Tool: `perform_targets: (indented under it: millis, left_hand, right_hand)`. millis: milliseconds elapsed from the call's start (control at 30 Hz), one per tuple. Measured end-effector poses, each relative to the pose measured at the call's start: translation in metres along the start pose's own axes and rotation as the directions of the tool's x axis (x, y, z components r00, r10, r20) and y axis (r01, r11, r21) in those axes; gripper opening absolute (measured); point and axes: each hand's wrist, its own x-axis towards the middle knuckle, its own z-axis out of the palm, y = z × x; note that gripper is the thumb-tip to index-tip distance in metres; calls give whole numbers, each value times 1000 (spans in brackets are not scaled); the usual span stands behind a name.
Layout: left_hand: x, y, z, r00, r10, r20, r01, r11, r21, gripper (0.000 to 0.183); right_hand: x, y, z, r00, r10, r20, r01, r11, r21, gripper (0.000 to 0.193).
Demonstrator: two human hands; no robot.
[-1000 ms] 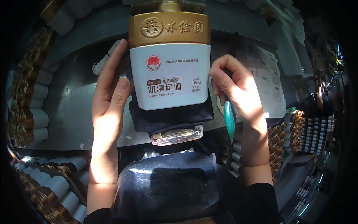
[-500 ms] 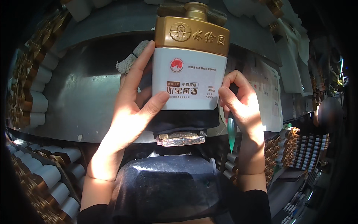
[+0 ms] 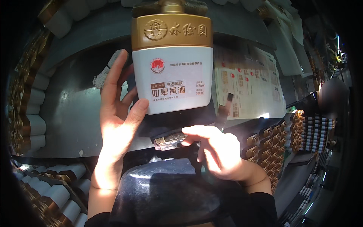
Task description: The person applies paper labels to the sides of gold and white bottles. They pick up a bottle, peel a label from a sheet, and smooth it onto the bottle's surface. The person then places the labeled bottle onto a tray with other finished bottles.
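Observation:
A flat white bottle (image 3: 172,79) with a gold shoulder and cap stands upright in front of me, its printed label facing me. My left hand (image 3: 117,121) is at its left side, thumb pressed on the lower left corner and fingers reaching up behind the edge. Under the bottle is a dark block (image 3: 177,121) with a small shiny metal piece (image 3: 170,140) at its base. My right hand (image 3: 217,151) lies below the bottle with its fingers stretched left, fingertips touching that metal piece. It holds nothing.
A black rounded housing (image 3: 166,193) sits just below my hands. Rows of white and gold bottles line the left (image 3: 34,113) and lower left (image 3: 56,189). Gold-capped bottles (image 3: 276,147) crowd the right. Printed label sheets (image 3: 249,87) lie behind. A grey rag (image 3: 107,70) lies beside my left fingers.
My right hand left the bottle's right side and dropped to the metal piece beneath it. My left hand stayed on the bottle, which now sits more to the left in view.

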Motion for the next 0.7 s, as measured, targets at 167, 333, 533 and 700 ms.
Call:
perform_targets:
  millis: [167,333,533,700]
  left_hand:
    - [-5,-2,-4,997,76,-11,-75,994,83,70]
    - [-12,0,-7,996,81,-27,-77,989,126,67]
    - [-14,0,-6,996,93,-12,-91,989,116,65]
    - [-15,-2,-7,995,97,-11,-95,990,104,64]
  right_hand:
    - [2,-9,24,966,258,27,-260,964,62,29]
    - [7,0,31,977,211,3,-211,977,-23,30]
    - [10,3,34,976,215,-36,-213,975,60,30]
    - [16,-7,29,948,314,50,-314,949,-3,29]
